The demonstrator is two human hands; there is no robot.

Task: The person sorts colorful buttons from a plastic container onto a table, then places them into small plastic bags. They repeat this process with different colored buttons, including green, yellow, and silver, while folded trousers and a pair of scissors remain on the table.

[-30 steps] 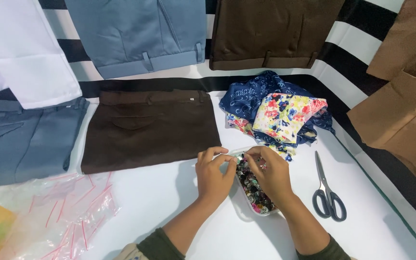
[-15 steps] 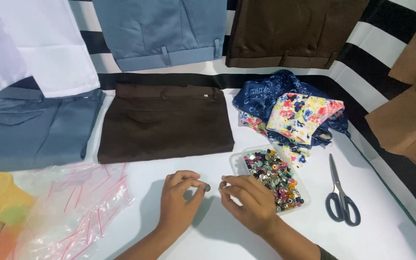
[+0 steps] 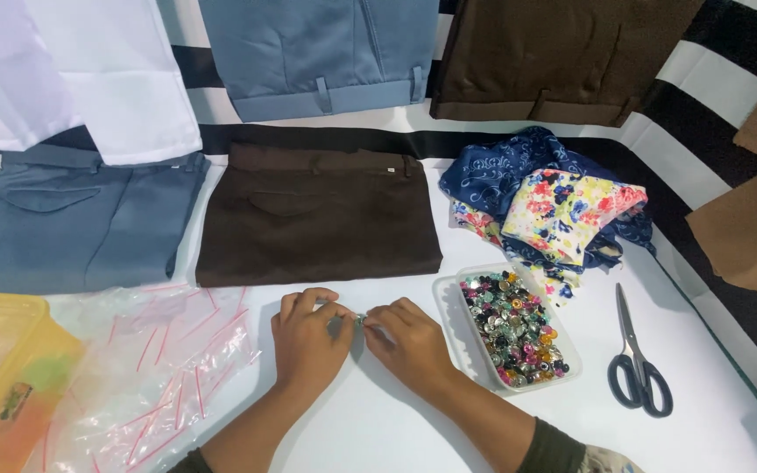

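Over at the left, clear zip bags (image 3: 146, 368) are lying beside the left hand (image 3: 308, 343), which is meeting the right hand (image 3: 409, 340); both are pinching a small metal piece (image 3: 360, 321), just left of the button tray (image 3: 516, 329) and scissors (image 3: 637, 363).

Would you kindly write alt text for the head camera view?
A left hand and right hand pinch a small item between fingertips over a white table, beside a clear tray of colourful buttons, scissors and folded brown trousers.
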